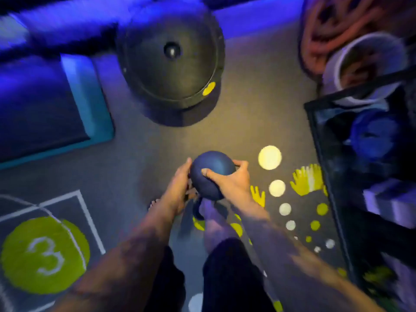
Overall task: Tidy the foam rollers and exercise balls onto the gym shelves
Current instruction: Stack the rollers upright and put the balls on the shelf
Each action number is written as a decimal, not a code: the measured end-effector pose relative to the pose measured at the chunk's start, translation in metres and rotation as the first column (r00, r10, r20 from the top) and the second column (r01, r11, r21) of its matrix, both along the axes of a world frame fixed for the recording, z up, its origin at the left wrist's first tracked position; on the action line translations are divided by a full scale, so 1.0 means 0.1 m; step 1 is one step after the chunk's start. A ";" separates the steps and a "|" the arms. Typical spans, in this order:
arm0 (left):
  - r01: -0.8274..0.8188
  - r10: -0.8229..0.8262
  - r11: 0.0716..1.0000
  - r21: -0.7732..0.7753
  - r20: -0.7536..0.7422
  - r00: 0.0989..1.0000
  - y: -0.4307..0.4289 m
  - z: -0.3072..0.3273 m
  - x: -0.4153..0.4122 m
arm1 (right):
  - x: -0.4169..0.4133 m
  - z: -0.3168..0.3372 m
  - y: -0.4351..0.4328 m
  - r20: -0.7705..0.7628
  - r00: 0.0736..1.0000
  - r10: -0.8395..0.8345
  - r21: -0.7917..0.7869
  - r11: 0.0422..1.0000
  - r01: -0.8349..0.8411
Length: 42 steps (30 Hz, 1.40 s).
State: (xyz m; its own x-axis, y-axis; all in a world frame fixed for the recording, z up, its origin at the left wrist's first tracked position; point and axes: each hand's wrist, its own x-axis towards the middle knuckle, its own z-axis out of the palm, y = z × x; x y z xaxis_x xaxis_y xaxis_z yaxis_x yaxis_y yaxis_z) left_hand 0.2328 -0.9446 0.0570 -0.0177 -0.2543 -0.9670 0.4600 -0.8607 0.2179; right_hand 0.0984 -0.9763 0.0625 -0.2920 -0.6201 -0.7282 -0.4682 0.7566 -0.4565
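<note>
A dark blue exercise ball (213,167) is held above the floor in the middle of the head view. My left hand (180,188) presses its left side and my right hand (229,179) wraps its right side, thumb on the front. A black metal shelf unit (319,140) stands at the right. On it sit a blue ball (373,136) and a pale foam block (387,201). Everything is somewhat blurred.
A large dark dome-shaped balance trainer (171,61) lies on the floor ahead. A teal-edged mat (90,97) lies at the left. A white bucket (351,66) and coiled rope (319,30) stand at the upper right. The grey floor (139,158) has painted yellow and white dots, handprints and a green "3" circle (45,255).
</note>
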 end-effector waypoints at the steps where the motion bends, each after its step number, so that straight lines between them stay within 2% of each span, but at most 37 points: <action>1: 0.013 -0.015 0.999 -0.041 -0.038 0.999 -0.18 0.50 -0.10 | -0.13 0.55 -0.08 0.022 0.999 -0.044 -0.051 0.998 0.045; 4: 0.028 -0.062 0.978 -0.207 -0.156 0.986 -0.60 1.93 -0.51 | -0.53 2.03 -0.22 0.101 0.980 -0.173 -0.194 0.962 0.190; 7: 0.052 -0.146 0.941 -0.335 -0.262 0.954 -0.85 3.12 -1.06 | -0.96 3.21 -0.18 0.112 0.949 -0.295 -0.386 0.867 0.315; 10: 0.174 -0.296 0.858 -0.482 -0.189 0.936 -1.02 4.02 -1.77 | -1.54 4.03 -0.12 0.176 0.896 -0.407 -0.516 0.737 0.436; 14: 0.360 -0.411 0.629 -0.689 0.099 0.906 -1.23 4.92 -2.92 | -2.56 4.79 -0.06 0.326 0.805 -0.497 -0.575 0.572 0.586; 17: 0.434 -0.509 0.518 -0.737 0.143 0.849 -1.30 5.35 -3.91 | -3.44 5.24 0.05 0.394 0.746 -0.536 -0.619 0.445 0.647; 20: 0.502 -0.623 0.345 -0.793 0.207 0.755 -1.30 5.88 -4.85 | -4.30 5.67 0.14 0.471 0.695 -0.544 -0.651 0.317 0.690; 22: 0.519 -0.610 0.281 -0.807 0.268 0.746 -1.25 6.15 -5.45 | -4.82 5.91 0.19 0.472 0.703 -0.533 -0.696 0.264 0.668; 25: 0.491 -0.639 0.197 -0.849 0.269 0.721 -1.25 6.37 -6.22 | -5.53 6.21 0.20 0.468 0.678 -0.566 -0.732 0.181 0.656; 28: 0.536 -0.670 0.100 -0.838 0.342 0.659 -1.25 6.43 -6.72 | -6.02 6.33 0.24 0.442 0.657 -0.610 -0.749 0.151 0.645; 29: 0.533 -0.670 0.038 -0.846 0.374 0.641 -1.25 6.46 -6.84 | -6.15 6.34 0.26 0.414 0.654 -0.633 -0.762 0.152 0.630; 31: 0.542 -0.590 -0.182 -0.821 0.532 0.608 -1.30 6.54 -7.11 | -6.36 6.29 0.31 0.363 0.629 -0.687 -0.784 0.140 0.605; 33: 0.561 -0.462 -0.420 -0.713 0.700 0.544 -1.43 6.64 -7.40 | -6.57 6.20 0.38 0.285 0.575 -0.767 -0.798 0.143 0.585; 34: 0.546 -0.385 -0.515 -0.660 0.748 0.541 -1.48 6.70 -7.55 | -6.68 6.17 0.42 0.234 0.545 -0.805 -0.808 0.151 0.570; 36: 0.516 -0.232 -0.654 -0.553 0.796 0.560 -1.58 6.72 -7.92 | -6.92 6.14 0.53 0.151 0.477 -0.866 -0.827 0.154 0.541; 38: 0.505 -0.104 -0.764 -0.402 0.848 0.519 -1.63 6.69 -8.31 | -7.13 6.19 0.63 0.096 0.406 -0.909 -0.842 0.144 0.520; 40: 0.418 -0.062 -0.859 -0.296 0.870 0.489 -1.64 6.68 -8.72 | -7.33 6.28 0.72 0.063 0.280 -0.958 -0.847 0.097 0.523; 42: 0.320 0.029 -0.931 -0.177 0.836 0.547 -1.59 6.66 -8.96 | -7.43 6.38 0.80 0.008 0.223 -0.975 -0.846 0.112 0.521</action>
State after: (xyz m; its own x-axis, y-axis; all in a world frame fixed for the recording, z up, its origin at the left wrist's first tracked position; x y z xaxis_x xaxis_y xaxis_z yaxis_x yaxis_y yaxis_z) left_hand -0.6628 -1.1035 0.7233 -0.8388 -0.1169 0.5317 0.1444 0.8939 0.4243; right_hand -0.6445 -0.8968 0.7003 -0.9881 0.0742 0.1345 -0.0867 0.4531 -0.8872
